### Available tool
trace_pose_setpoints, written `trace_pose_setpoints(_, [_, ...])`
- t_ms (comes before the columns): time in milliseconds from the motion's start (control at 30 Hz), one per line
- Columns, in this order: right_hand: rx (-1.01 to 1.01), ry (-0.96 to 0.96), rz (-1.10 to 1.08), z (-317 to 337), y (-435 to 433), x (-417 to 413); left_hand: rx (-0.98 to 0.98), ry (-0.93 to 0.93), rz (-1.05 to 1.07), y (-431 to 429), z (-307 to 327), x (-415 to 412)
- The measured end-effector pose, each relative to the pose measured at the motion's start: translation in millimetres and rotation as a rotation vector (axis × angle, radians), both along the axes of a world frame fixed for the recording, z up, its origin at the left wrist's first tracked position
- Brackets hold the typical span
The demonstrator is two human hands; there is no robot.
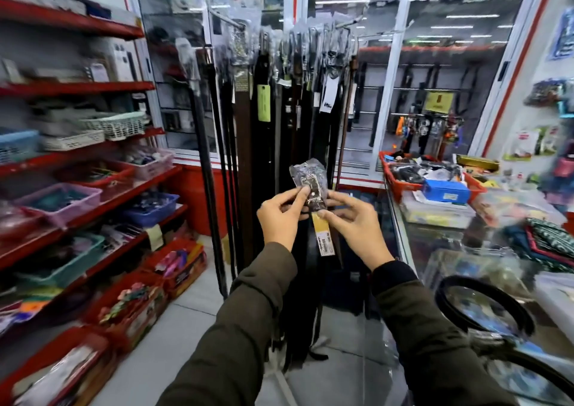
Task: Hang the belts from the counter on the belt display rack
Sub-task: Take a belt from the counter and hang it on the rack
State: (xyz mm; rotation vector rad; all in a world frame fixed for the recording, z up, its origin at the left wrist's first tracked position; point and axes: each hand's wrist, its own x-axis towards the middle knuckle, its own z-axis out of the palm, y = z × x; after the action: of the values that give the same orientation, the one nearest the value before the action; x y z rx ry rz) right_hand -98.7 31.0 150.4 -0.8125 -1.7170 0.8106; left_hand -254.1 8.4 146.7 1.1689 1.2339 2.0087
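while both hands were raised in front of the belt display rack (pixel 298 37), the step in hand seemed to be bringing the buckle end up to a free hook. to do it well, i think the plastic-wrapped buckle (pixel 307 177) should stay upright and the strap hang free, so that it does not catch the belts already on the rack. on the left, the left hand (pixel 279 216) pinched the wrapped buckle between thumb and forefinger, the other fingers curled. the belt (pixel 306 266) hung down between the arms, with a yellow tag (pixel 323 234). the right hand (pixel 354 228) touched the buckle with its fingertips, half closed. on the near right, another belt (pixel 484 309) lay coiled on the glass counter (pixel 441 244).
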Motion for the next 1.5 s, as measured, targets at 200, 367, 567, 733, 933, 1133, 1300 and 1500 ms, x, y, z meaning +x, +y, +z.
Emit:
trace_pose_setpoints(200, [-0.109, 0.372, 0.114, 27.9, 10.3, -36.6, 0.023, -0.059, -0.186, -9.7, 28.9, -33.8])
trace_pose_setpoints(367, [-0.139, 0.477, 0.191, 60.9, 15.5, -76.2, 0.103, -0.063, -0.278, -14.6, 62.9, -66.7])
trace_pose_setpoints(567, [-0.033, 0.483, 0.304, 116.3, 11.8, -124.1, 0.213, -0.1, -0.18, -17.9, 112.5, -104.4])
trace_pose_setpoints(733, [0.028, 0.547, 0.354, 171.2, 3.6, -159.9, 0.323, -0.085, -0.076, -20.2, 163.3, -125.2])
trace_pose_setpoints(933, [0.048, 0.546, 0.291, 220.5, 4.5, -189.6, 0.326, -0.129, -0.038, -24.0, 212.5, -143.8])
trace_pose_setpoints(1133, [0.02, 0.564, 0.264, 239.4, 9.7, -197.9, 0.279, -0.162, -0.058, -24.3, 235.3, -148.8])
trace_pose_setpoints(1300, [-0.016, 0.59, 0.258, 237.2, 12.6, -198.8, 0.233, -0.171, -0.086, -20.0, 236.1, -152.4])
trace_pose_setpoints(1500, [-0.047, 0.534, 0.171, 224.5, 24.3, -199.5, 0.148, -0.17, -0.133, -4.7, 223.3, -155.0])
